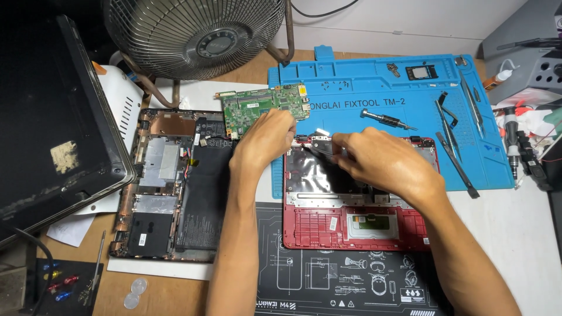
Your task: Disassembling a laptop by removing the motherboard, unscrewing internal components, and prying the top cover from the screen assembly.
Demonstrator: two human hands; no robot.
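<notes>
Head view, only camera. Both hands work at the far edge of the red laptop shell [357,225], which lies open side up, partly on the blue repair mat [374,76] and partly on the black printed mat [345,287].

Left hand [266,139]: fingers curled, tips down near the shell's far-left corner, just near of the green circuit board [263,106]. Can't tell whether it pinches anything; fingertips hidden.

Right hand [383,161]: over the shell's far middle, fingers pinched on a thin dark tool [319,150], likely tweezers, tip pointing left toward the left hand. Tool tip sits at the small parts on the shell's far edge; contact not clear.

The circuit board lies flat, straddling the left edge of the blue mat.

Left of the arms: second opened laptop base [170,184], black, battery and copper heat plate showing. Further left, a dark laptop lid [52,129] propped at a tilt. Far centre: metal fan [196,32].

On the blue mat, right of the hands: screwdriver [386,120], tweezers [444,114], black pry tool [456,164], small chip [421,72] in a far tray.
</notes>
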